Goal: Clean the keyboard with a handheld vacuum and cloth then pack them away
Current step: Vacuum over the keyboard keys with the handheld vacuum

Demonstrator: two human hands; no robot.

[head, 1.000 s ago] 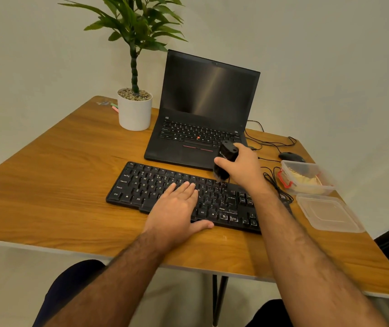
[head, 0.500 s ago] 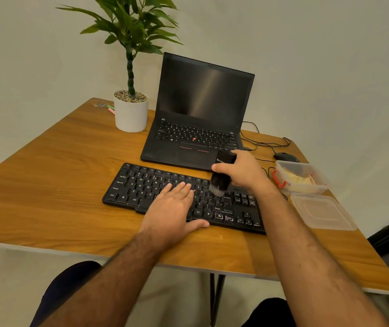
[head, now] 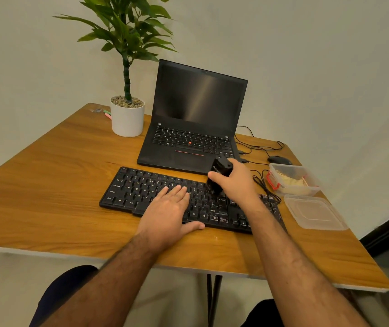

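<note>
A black keyboard (head: 141,190) lies across the wooden table (head: 47,185) in front of me. My left hand (head: 169,213) rests flat on its middle keys with straight fingers and the thumb at the front edge. My right hand (head: 238,182) grips a small black handheld vacuum (head: 219,173), held upright with its lower end down on the keys right of centre. A yellowish cloth (head: 290,181) lies inside a clear plastic box (head: 311,185) with red clips at the right.
An open black laptop (head: 195,128) stands just behind the keyboard. A potted plant (head: 127,116) is at the back left. Cables (head: 261,182) and a black mouse (head: 279,159) lie at the back right. The box's clear lid (head: 313,212) sits near the right edge.
The vacuum in my right hand has shifted slightly over the right-centre keys, first nearer, then back again. My left hand has stayed flat on the keyboard. The camera moved a little.
</note>
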